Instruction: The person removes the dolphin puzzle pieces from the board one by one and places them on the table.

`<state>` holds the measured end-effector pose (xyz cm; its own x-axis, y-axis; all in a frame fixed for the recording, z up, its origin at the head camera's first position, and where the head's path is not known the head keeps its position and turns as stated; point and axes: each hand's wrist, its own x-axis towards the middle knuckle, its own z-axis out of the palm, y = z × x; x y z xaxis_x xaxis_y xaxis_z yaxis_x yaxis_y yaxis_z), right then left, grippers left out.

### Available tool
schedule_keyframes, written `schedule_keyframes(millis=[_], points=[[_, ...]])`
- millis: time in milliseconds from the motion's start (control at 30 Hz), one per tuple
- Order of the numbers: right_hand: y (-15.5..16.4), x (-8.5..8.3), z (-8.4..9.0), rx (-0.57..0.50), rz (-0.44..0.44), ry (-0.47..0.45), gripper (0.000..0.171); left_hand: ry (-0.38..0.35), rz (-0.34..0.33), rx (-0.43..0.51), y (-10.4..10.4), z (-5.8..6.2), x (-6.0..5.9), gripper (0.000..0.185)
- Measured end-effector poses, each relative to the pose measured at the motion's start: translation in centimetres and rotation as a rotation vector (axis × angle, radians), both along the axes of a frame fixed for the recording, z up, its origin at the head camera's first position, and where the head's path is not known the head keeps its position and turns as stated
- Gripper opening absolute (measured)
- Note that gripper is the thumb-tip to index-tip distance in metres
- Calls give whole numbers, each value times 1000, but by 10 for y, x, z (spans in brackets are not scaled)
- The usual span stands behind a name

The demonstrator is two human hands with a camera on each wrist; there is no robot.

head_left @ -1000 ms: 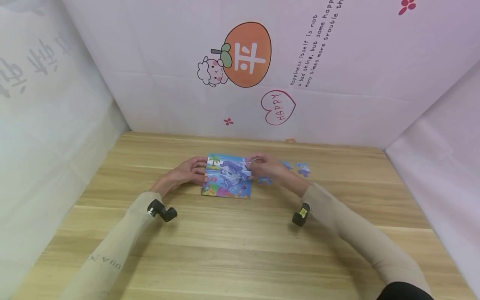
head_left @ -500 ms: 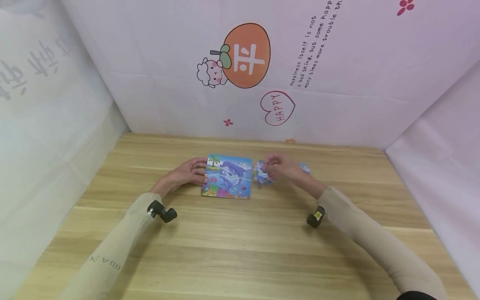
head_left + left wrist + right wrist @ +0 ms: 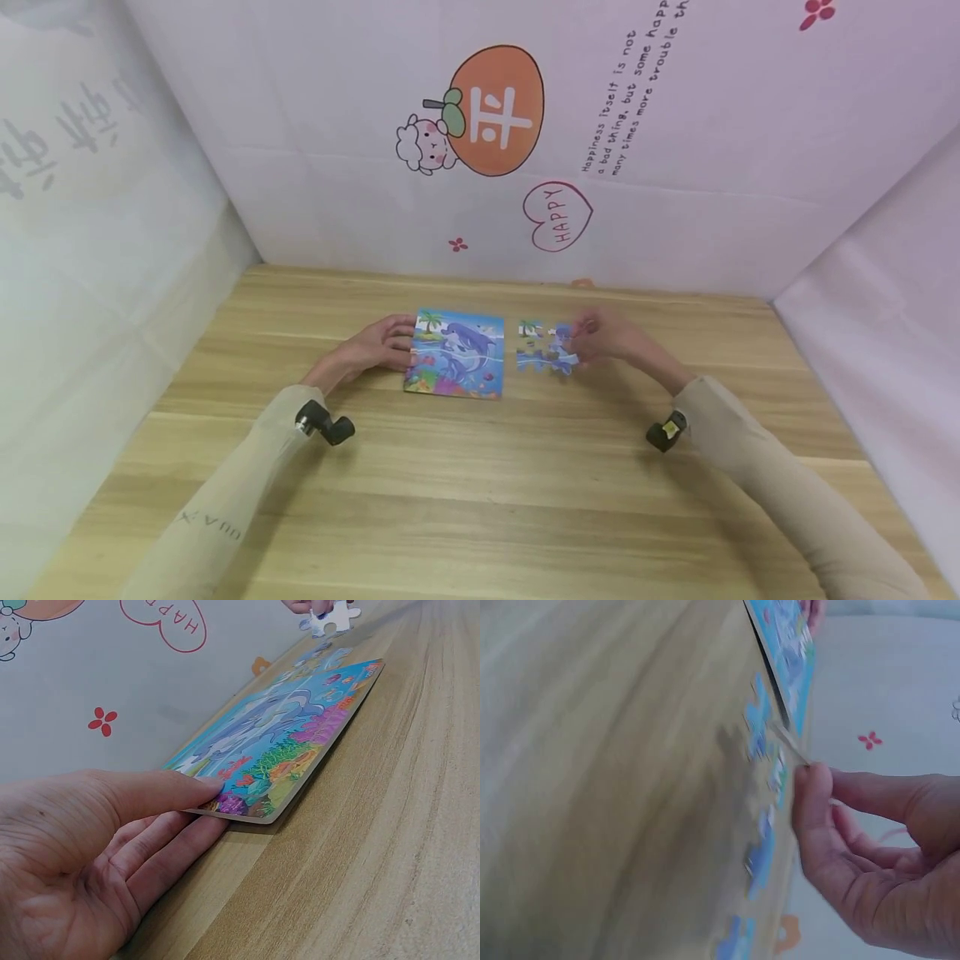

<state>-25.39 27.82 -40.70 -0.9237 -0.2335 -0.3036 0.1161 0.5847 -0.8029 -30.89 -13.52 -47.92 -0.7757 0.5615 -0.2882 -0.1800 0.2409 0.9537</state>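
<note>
A square board with a dolphin picture (image 3: 457,354) lies toward the back of the table. My left hand (image 3: 378,343) grips its left edge; in the left wrist view the thumb (image 3: 176,789) lies on top and the fingers are beneath the rim. To the right of the board, my right hand (image 3: 609,335) pinches a jigsaw puzzle piece (image 3: 330,624) between thumb and fingertips. The right wrist view shows that puzzle piece (image 3: 789,744) edge-on above the table. Loose jigsaw pieces (image 3: 528,360) lie under and beside it, one with a palm tree (image 3: 528,328).
The wooden table (image 3: 465,483) reaches back to a white printed cloth wall (image 3: 337,208). More cloth hangs on the left (image 3: 112,250) and right (image 3: 885,250) sides.
My right hand has moved right, away from the board's right edge, with a puzzle piece in its fingers. The palm-tree piece has come into sight. My left hand and the board stay put.
</note>
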Motion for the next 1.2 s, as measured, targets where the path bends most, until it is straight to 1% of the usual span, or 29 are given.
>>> schedule_keyframes(millis=[133, 267, 367, 500, 600, 767, 867, 1033, 1200], points=[[7, 1, 6, 66, 15, -20, 17, 13, -10, -6, 1, 2, 0, 84], [7, 2, 7, 97, 38, -29, 11, 12, -10, -9, 1, 4, 1, 83], [7, 2, 0, 131, 39, -27, 12, 11, -11, -7, 0, 4, 1, 84], [8, 2, -9, 211, 16, -20, 14, 14, -18, 5, 0, 3, 1, 85], [7, 3, -12, 251, 0, -34, 12, 18, -22, 11, -1, 2, 0, 86], [8, 4, -16, 255, -10, -36, 9, 15, -24, 10, -1, 2, 0, 86], [8, 5, -17, 247, -11, -23, 12, 15, -20, 4, -1, 3, 0, 85], [7, 7, -17, 232, -27, -26, 17, 21, -11, -22, 1, 2, -1, 83], [6, 6, -18, 251, -23, -33, 20, 24, -15, -24, 0, 1, -1, 84]])
